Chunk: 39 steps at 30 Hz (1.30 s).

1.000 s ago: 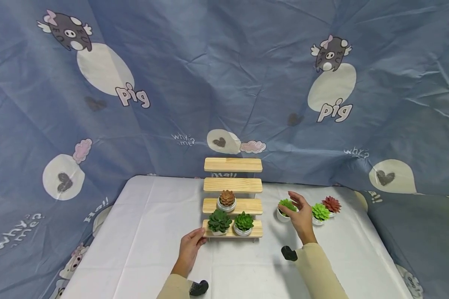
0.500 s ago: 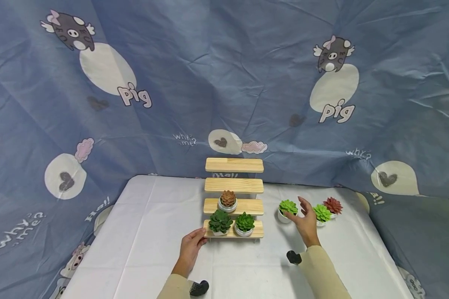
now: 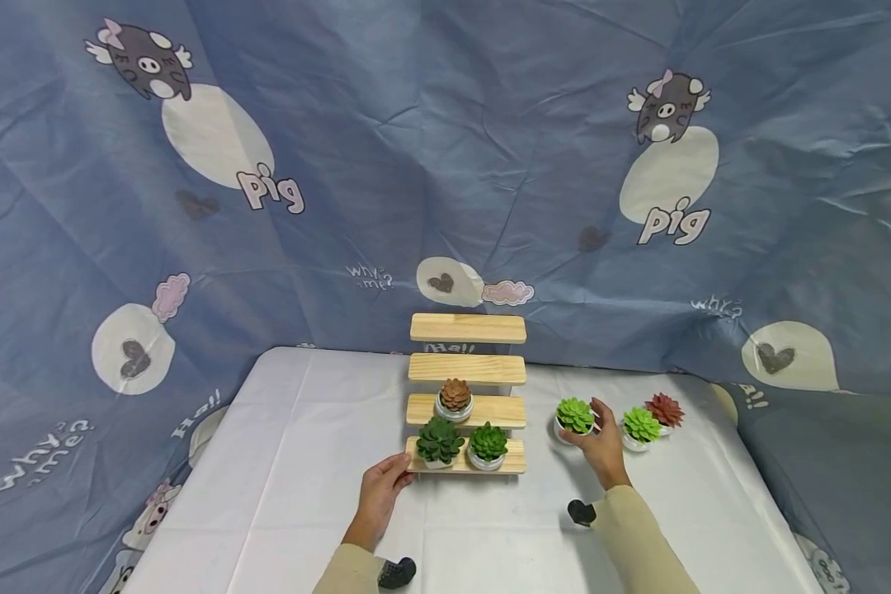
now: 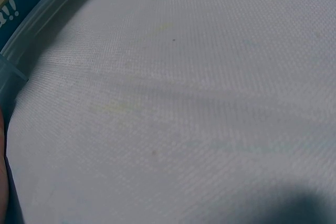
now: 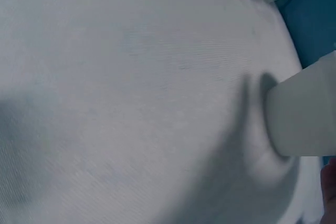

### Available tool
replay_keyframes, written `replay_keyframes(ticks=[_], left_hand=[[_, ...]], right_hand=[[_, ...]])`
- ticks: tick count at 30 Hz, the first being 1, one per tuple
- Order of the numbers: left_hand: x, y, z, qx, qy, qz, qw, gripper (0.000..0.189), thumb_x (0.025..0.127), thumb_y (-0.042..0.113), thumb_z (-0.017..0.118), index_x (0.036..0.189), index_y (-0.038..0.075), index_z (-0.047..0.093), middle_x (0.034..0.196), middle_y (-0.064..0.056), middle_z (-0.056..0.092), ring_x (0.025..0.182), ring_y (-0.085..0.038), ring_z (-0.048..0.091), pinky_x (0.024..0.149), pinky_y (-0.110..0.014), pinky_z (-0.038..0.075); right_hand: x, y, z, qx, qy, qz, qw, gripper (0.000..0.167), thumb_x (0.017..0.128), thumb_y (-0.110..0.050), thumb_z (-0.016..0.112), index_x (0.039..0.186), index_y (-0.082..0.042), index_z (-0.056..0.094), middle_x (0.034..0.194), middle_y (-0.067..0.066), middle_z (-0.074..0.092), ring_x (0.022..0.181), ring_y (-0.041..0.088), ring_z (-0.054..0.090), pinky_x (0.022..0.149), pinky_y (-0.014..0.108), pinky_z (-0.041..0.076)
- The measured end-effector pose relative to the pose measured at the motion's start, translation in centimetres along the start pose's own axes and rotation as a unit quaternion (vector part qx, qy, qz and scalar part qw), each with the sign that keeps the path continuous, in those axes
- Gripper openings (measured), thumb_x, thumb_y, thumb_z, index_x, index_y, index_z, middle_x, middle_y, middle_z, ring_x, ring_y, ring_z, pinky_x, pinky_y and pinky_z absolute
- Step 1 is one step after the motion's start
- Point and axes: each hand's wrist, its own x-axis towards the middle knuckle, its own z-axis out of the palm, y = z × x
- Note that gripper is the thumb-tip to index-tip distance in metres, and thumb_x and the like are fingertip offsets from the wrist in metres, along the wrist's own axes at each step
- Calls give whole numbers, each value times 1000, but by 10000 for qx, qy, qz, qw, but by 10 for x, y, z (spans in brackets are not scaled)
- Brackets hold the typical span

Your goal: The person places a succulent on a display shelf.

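Observation:
In the head view my left hand [image 3: 380, 493] pinches the left end of the lowest plank of a tiered wooden plant stand [image 3: 467, 369]. A dark green potted succulent [image 3: 439, 440] and a brighter green one [image 3: 487, 443] sit on that plank; a brown one [image 3: 455, 396] sits one step higher. To the stand's right, my right hand [image 3: 601, 445] holds a light green potted succulent [image 3: 575, 415], thumb at the front of the pot and fingers at its right side. The right wrist view shows its white pot [image 5: 304, 108] at the right edge, close over its shadow.
Right of my right hand stand another light green succulent [image 3: 641, 426] and a red one [image 3: 666, 411]. The upper two planks of the stand bear nothing. White cloth [image 3: 304, 462] covers the table, and a blue patterned curtain [image 3: 341, 165] rises behind it.
My right hand first drew slightly right, away from the light green succulent, then came back and closed its thumb and fingers around the pot. My left hand keeps its hold on the stand.

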Motion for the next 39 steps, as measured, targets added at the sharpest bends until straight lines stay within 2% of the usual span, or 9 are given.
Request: replay_keyframes(ticks=[8, 15, 26, 33, 39], left_hand=[[0, 1, 0, -57, -34, 78, 9999, 20, 92, 11, 66, 101, -7, 67, 85, 0, 65, 76, -9, 61, 70, -21, 54], [2, -1, -1, 33, -39, 19, 10000, 24, 92, 12, 67, 103, -9, 66, 86, -1, 65, 78, -10, 61, 71, -22, 54], [1, -2, -2, 27, -59, 12, 10000, 23, 93, 11, 66, 104, -9, 66, 88, -1, 65, 79, -10, 62, 73, -22, 54], [0, -2, -2, 14, 8, -18, 10000, 22, 92, 11, 67, 102, -8, 66, 86, -1, 65, 77, -11, 61, 71, -22, 54], [1, -1, -1, 62, -28, -17, 10000, 25, 93, 12, 66, 105, -9, 65, 88, -2, 65, 79, -10, 61, 72, -22, 54]], right_hand=[[0, 11, 7, 136, 118, 287, 9994, 89, 77, -1, 78, 148, 4, 23, 145, 29, 32, 129, 41, 37, 103, 51, 37], [-3, 9, 10, -286, 228, 280, 9989, 85, 80, -7, 77, 146, 5, 25, 139, 31, 38, 122, 42, 44, 100, 52, 39], [-2, 13, 12, -391, 292, 251, 9985, 84, 80, -10, 78, 145, 4, 28, 140, 30, 39, 122, 43, 45, 100, 52, 40], [-6, 12, 9, -221, 165, 406, 9988, 86, 79, -15, 80, 146, 3, 28, 143, 27, 37, 127, 41, 41, 103, 52, 38], [-11, 1, 8, -296, 59, 206, 9993, 86, 79, -18, 81, 145, 3, 30, 142, 26, 38, 125, 40, 42, 99, 51, 41]])
